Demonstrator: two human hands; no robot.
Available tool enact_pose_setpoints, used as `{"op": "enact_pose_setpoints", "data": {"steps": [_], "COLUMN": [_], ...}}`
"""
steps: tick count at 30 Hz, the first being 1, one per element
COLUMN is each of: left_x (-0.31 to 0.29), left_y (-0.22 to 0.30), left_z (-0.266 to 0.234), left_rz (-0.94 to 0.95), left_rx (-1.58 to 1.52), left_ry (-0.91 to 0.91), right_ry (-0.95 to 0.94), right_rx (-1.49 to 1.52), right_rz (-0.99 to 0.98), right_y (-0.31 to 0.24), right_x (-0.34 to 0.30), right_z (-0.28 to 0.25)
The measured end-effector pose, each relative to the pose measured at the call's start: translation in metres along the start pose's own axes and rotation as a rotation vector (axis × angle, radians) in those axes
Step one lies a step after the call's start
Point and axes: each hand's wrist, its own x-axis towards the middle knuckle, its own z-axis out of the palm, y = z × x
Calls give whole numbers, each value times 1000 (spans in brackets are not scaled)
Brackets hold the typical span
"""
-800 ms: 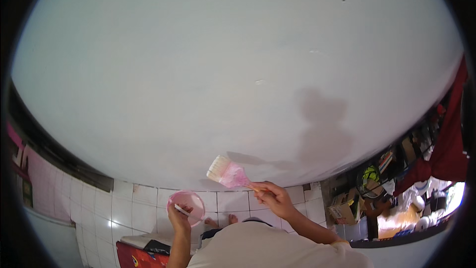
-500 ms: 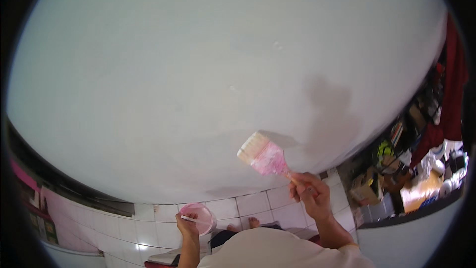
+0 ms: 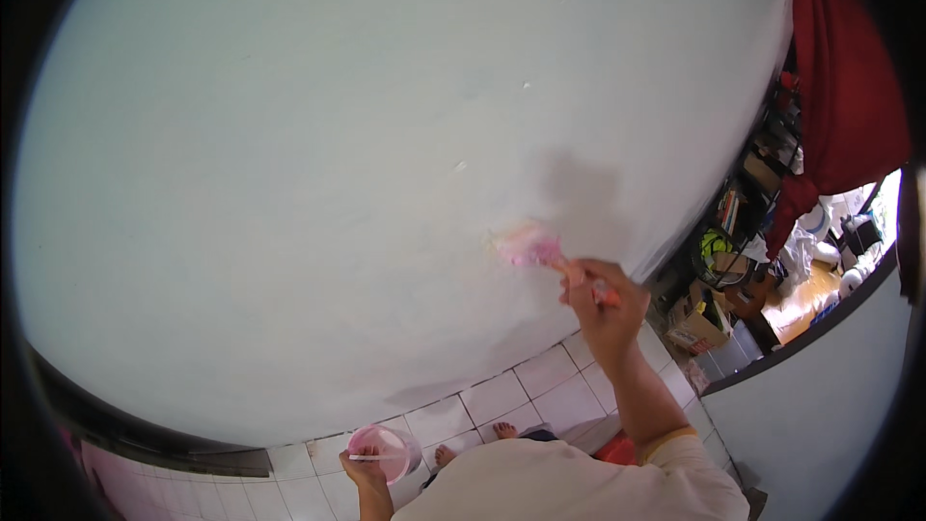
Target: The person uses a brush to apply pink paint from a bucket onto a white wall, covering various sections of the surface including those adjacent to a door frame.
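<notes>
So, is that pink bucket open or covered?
Open: no lid covers the pink bucket; its inside shows around the white strip crossing its mouth at the left hand.

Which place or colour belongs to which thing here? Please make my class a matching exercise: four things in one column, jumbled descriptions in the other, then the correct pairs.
Things
1. Paintbrush
2. Bucket
3. Curtain
4. Wall

Descriptions
A. Dark red, hanging at the right edge of the picture
B. Held by the right hand
C. Pale, filling most of the view
D. Held by the left hand, low in the picture

Pairs: 1-B, 2-D, 3-A, 4-C
</notes>
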Motion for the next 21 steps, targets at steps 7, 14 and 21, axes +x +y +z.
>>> {"op": "enact_pose_setpoints", "data": {"steps": [7,14,21], "left_x": [28,30,42], "left_y": [22,26,25], "left_z": [-40,-49,-60], "left_rz": [19,75,45], "left_rx": [19,22,51], "left_ry": [-78,35,-64], "right_ry": [255,-24,111], "right_rx": [130,-157,-92], "right_rz": [-65,39,-126], "right_y": [-63,-18,-43], "right_x": [49,-2,54], "right_z": [10,20,17]}}
